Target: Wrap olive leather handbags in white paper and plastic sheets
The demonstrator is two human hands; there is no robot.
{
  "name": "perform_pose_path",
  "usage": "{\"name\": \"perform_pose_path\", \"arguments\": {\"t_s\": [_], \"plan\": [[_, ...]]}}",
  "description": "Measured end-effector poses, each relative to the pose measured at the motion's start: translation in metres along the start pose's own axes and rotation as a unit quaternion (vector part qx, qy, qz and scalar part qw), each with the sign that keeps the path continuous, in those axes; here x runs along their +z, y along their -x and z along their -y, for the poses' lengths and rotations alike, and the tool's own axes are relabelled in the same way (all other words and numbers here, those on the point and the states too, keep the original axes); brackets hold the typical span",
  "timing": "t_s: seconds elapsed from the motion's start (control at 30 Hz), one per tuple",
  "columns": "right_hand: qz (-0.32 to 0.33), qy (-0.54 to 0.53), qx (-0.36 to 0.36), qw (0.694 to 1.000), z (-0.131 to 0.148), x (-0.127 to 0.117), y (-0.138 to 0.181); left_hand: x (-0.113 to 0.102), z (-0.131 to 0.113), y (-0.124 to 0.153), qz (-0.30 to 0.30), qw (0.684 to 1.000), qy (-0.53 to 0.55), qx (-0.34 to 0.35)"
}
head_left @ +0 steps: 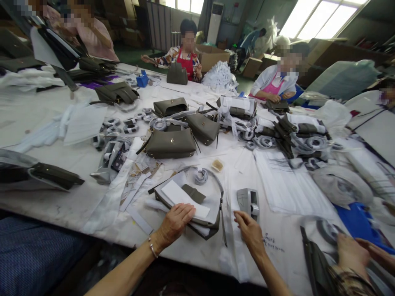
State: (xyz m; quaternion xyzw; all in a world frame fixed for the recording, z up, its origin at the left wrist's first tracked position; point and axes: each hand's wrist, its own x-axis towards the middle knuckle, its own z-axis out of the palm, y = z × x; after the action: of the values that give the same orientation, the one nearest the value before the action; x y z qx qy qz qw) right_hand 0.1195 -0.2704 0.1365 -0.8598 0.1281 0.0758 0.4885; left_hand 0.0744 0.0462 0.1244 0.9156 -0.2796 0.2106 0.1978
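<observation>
Flat and spread, the left hand (174,224) presses palm-down on a white paper sheet (182,197) laid over a grey handbag (194,193), fingers apart and clamped on nothing; a thin bracelet (152,248) sits at the wrist. Just right of it, the right hand (249,232) rests loosely open on the table (77,201), fingertips on the cloth, holding nothing, just short of a small grey hand tool (248,201). The handbag lies flat at the near edge of the table between the two hands, half wrapped in paper, its narrow strap (222,222) trailing down its right side. It looks light and soft-sided, likely to sag if lifted by one corner, and the loose paper would slide on its smooth skin; a hold at both ends of the body, paper pinned under the thumbs, seems safer than the strap. At the lower right a co-worker's hands (352,250) are on another dark piece. Further out sit a small coiled strap (200,176), a tan block (217,165), then a closed handbag with a clasp (171,144) among more bags and paper-wrapped rolls. Across the table, a person in a red apron (185,61) and another in pink (277,82) sit at work.
</observation>
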Motion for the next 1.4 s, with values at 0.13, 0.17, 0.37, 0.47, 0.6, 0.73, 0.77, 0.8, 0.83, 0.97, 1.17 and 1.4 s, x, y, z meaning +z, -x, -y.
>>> {"name": "perform_pose_path", "arguments": {"t_s": [0.13, 0.17, 0.37, 0.47, 0.6, 0.73, 0.77, 0.8, 0.83, 0.97, 1.17, 1.4], "plan": [[-0.037, 0.121, -0.174, 0.977, 0.032, 0.017, -0.056, 0.003, -0.003, 0.008, 0.013, 0.999, -0.012, 0.027], [-0.046, 0.152, -0.208, 0.965, 0.038, 0.025, -0.072, 0.005, -0.003, 0.01, 0.013, 0.999, -0.013, 0.031], [-0.038, 0.4, -0.218, 0.89, 0.048, 0.082, -0.159, 0.01, -0.005, 0.014, 0.028, 0.999, -0.021, 0.026], [-0.022, 0.455, -0.224, 0.862, 0.04, 0.098, -0.187, 0.013, -0.005, 0.018, 0.038, 0.999, -0.026, 0.022], [-0.024, 0.466, -0.268, 0.843, 0.038, 0.103, -0.21, 0.016, -0.007, 0.021, 0.053, 0.998, -0.029, 0.011], [-0.024, 0.446, -0.252, 0.858, 0.053, 0.088, -0.211, 0.013, -0.008, 0.017, 0.04, 0.999, -0.014, -0.001], [-0.028, 0.428, -0.248, 0.868, 0.056, 0.081, -0.206, 0.011, -0.007, 0.014, 0.034, 0.999, -0.008, -0.005], [-0.032, 0.402, -0.25, 0.88, 0.058, 0.071, -0.199, 0.008, -0.006, 0.012, 0.026, 1.0, 0.0, -0.008], [-0.034, 0.369, -0.254, 0.894, 0.057, 0.061, -0.189, 0.004, -0.005, 0.009, 0.019, 1.0, 0.008, -0.012], [-0.036, 0.261, -0.238, 0.935, 0.035, 0.014, -0.127, -0.013, 0.008, 0.002, -0.014, 0.998, 0.053, -0.031], [-0.029, 0.28, -0.165, 0.945, -0.033, -0.008, -0.04, -0.043, 0.026, -0.008, -0.059, 0.986, 0.108, -0.111], [0.003, 0.389, -0.133, 0.912, -0.05, 0.023, -0.032, -0.057, 0.045, -0.023, -0.127, 0.942, 0.064, -0.304]]}}
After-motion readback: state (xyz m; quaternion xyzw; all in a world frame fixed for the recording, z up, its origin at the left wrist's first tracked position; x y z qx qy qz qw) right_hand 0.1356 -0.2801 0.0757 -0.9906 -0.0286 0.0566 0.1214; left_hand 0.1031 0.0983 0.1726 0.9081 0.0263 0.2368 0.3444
